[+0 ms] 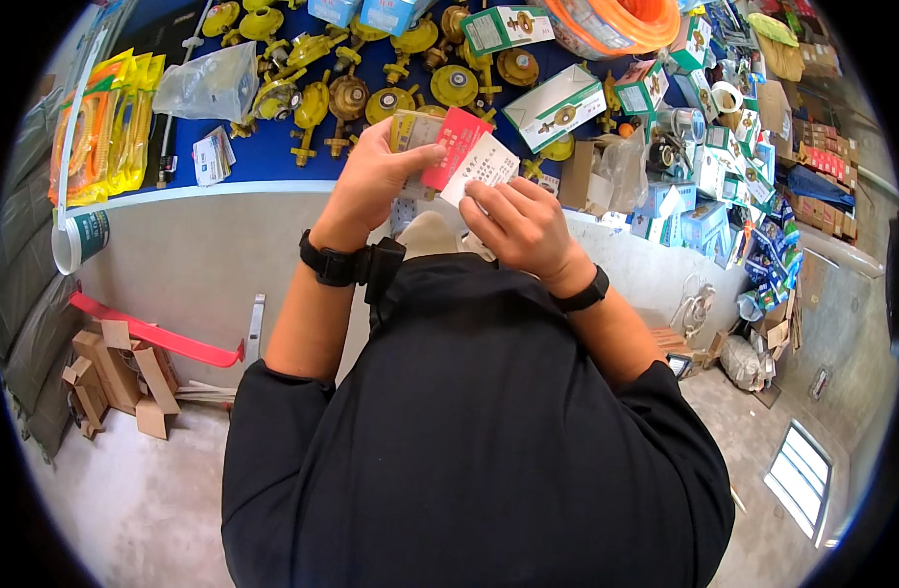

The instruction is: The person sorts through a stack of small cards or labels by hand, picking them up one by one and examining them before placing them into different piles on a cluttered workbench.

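Note:
My left hand (pixel 379 173) grips a small stack of printed cards, with yellowish ones (pixel 412 131) at the left and a red card (pixel 456 143) under my thumb. My right hand (pixel 523 228) pinches a white printed card (pixel 486 167) that overlaps the red one. Both hands are just over the near edge of a blue-topped counter. Beyond them lie several yellow and bronze gas regulators (pixel 390 105). A green-and-white box (pixel 556 106) lies to the right of the cards. Another small pile of cards (pixel 214 158) lies on the counter at the left.
Yellow packets with orange hoses (pixel 115 132) and a clear plastic bag (pixel 208 81) lie at the left. An orange hose coil (pixel 618 26) sits at the back. Small boxes (pixel 706 220) crowd the right end. Below the counter are a cup (pixel 89 239), a red curved strip (pixel 155 332) and cardboard boxes (pixel 107 367).

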{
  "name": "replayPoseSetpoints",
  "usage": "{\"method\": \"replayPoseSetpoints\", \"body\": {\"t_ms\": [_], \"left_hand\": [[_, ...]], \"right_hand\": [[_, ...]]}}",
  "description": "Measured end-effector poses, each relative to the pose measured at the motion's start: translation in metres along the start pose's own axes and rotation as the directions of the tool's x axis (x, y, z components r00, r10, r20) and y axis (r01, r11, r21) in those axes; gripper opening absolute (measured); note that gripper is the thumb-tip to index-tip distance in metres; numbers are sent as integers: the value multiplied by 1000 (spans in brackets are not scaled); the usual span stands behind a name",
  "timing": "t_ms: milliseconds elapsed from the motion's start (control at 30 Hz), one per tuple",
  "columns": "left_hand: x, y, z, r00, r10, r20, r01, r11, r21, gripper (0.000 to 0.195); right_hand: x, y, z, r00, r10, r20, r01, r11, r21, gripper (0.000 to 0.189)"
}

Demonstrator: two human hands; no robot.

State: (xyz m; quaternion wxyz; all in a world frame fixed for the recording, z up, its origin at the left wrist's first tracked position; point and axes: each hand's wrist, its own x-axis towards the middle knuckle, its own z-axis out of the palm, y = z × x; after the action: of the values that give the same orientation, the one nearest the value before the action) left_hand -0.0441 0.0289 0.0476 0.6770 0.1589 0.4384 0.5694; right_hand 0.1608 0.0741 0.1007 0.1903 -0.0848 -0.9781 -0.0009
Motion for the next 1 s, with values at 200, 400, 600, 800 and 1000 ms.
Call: {"method": "replayPoseSetpoints", "body": {"t_ms": [200,400,600,800,1000], "left_hand": [[7,-8,-29,991,124,-49,-109,966,235,30],[5,-38,-43,990,-34,138,-43,852,522,30],[-17,-81,-58,970,-236,63,191,895,402,29],[-12,-118,-89,988,-115,-101,147,893,426,28],[2,-121,-111,900,92,-425,76,929,362,22]], "right_hand": [[-8,4,8,967,249,-53,-219,921,321,14],[-36,5,50,499,642,583,-738,-38,674,18],[-49,-4,81,341,546,765,-865,-136,483,23],[-62,-10,137,284,505,815,-880,-200,431,20],[-30,-22,168,22,501,865,-482,-753,448,28]]}}
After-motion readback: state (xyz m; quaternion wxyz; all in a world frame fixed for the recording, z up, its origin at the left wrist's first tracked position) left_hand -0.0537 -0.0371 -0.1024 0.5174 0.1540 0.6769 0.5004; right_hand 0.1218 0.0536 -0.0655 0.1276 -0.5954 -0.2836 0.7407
